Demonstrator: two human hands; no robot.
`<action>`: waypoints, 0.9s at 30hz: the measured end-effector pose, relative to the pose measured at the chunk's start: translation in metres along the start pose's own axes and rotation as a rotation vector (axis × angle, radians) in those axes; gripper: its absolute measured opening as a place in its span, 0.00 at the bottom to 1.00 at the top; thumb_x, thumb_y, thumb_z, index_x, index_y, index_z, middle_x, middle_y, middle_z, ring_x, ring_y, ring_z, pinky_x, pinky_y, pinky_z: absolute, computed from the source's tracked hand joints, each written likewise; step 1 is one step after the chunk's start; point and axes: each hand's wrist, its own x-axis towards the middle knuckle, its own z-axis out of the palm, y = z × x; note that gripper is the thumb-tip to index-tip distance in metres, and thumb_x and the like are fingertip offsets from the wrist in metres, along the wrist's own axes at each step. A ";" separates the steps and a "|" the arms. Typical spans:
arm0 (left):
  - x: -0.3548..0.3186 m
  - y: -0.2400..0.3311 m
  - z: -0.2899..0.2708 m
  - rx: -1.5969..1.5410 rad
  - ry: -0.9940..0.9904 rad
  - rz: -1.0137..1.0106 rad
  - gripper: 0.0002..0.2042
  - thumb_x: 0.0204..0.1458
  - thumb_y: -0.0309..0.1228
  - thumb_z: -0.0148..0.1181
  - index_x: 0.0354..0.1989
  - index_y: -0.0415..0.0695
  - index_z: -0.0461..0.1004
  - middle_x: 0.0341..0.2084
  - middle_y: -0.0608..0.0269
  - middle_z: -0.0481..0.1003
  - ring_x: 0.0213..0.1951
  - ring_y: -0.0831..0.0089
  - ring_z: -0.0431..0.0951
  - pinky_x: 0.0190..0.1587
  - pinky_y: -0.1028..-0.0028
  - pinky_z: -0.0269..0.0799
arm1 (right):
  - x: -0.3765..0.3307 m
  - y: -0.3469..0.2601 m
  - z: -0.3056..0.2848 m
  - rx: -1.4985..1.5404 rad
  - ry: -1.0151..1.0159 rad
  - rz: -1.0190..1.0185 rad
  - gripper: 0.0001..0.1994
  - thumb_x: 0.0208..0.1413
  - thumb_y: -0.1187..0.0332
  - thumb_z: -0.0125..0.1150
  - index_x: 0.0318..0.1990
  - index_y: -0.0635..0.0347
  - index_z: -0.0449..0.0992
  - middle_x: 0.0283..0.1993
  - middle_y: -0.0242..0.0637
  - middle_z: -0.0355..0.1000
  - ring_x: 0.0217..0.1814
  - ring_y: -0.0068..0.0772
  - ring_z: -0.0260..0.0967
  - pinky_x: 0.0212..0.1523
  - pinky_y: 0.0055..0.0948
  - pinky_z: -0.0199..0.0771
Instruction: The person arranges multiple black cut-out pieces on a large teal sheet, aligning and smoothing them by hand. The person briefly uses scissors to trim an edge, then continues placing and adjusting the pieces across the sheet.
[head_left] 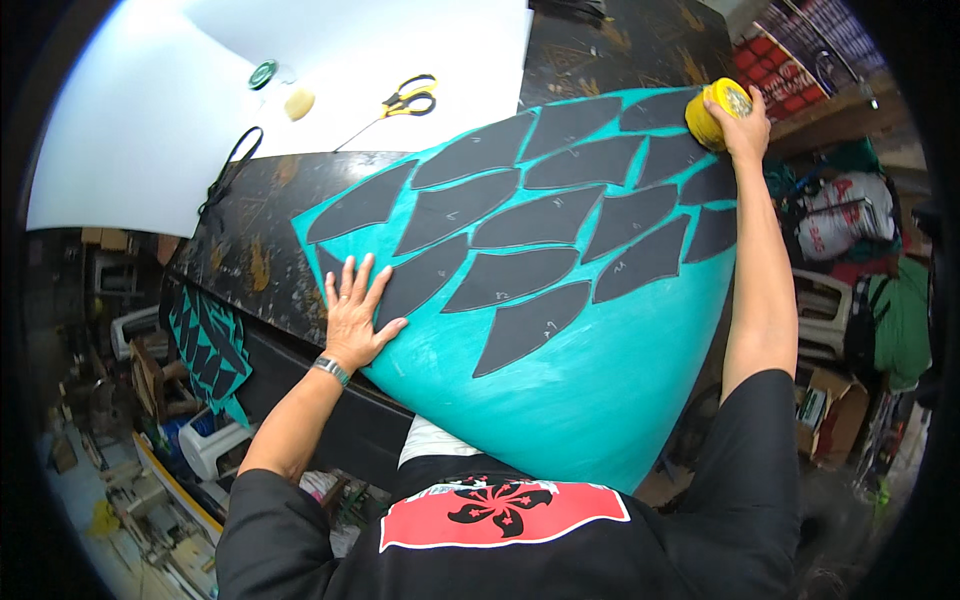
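A large teal sheet (590, 400), covered with several black leaf-shaped pieces (525, 220), lies over the dark table and hangs down toward my body. Chalk-like marks show on the black pieces. My left hand (355, 318) rests flat at the sheet's left edge, fingers spread, touching a black piece. At the far right corner, my right hand (742, 130) is wrapped round a yellow cylinder-shaped tub (706, 122) with a mottled grey top. The tub stands on or just above the sheet; I cannot tell which.
White paper (330, 55) covers the table's far left, with yellow-and-black scissors (410, 98), a green round lid (263, 74) and a pale round piece (299, 104) on it. A black strap (228, 170) hangs over its edge. White plastic stools (205, 447) and clutter stand around the table (260, 235).
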 end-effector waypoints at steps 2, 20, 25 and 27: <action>0.000 0.000 -0.002 -0.001 -0.017 -0.004 0.39 0.50 0.56 0.61 0.70 0.55 0.60 0.73 0.54 0.51 0.74 0.49 0.45 0.72 0.43 0.32 | -0.013 -0.031 -0.007 0.134 0.031 -0.032 0.49 0.32 0.45 0.80 0.65 0.51 0.66 0.55 0.51 0.72 0.58 0.47 0.70 0.59 0.42 0.69; -0.013 -0.039 0.017 -0.590 0.027 0.128 0.28 0.59 0.50 0.52 0.66 0.50 0.65 0.71 0.51 0.53 0.72 0.48 0.48 0.69 0.36 0.35 | -0.326 -0.536 0.140 0.891 -0.518 -0.548 0.56 0.33 0.47 0.81 0.70 0.57 0.57 0.64 0.56 0.63 0.67 0.50 0.62 0.68 0.41 0.62; -0.020 -0.052 0.040 -0.883 -0.106 0.192 0.28 0.58 0.55 0.48 0.57 0.47 0.73 0.57 0.50 0.72 0.62 0.48 0.66 0.60 0.48 0.57 | -0.379 -0.595 0.172 0.670 -0.750 -0.619 0.59 0.29 0.23 0.66 0.67 0.52 0.62 0.66 0.54 0.61 0.69 0.57 0.58 0.66 0.53 0.58; -0.019 -0.053 0.041 -0.915 -0.146 0.163 0.28 0.58 0.55 0.48 0.55 0.46 0.75 0.54 0.50 0.74 0.60 0.47 0.67 0.61 0.47 0.55 | -0.382 -0.599 0.174 0.700 -0.783 -0.558 0.59 0.36 0.24 0.62 0.72 0.52 0.54 0.72 0.58 0.51 0.76 0.59 0.46 0.70 0.63 0.46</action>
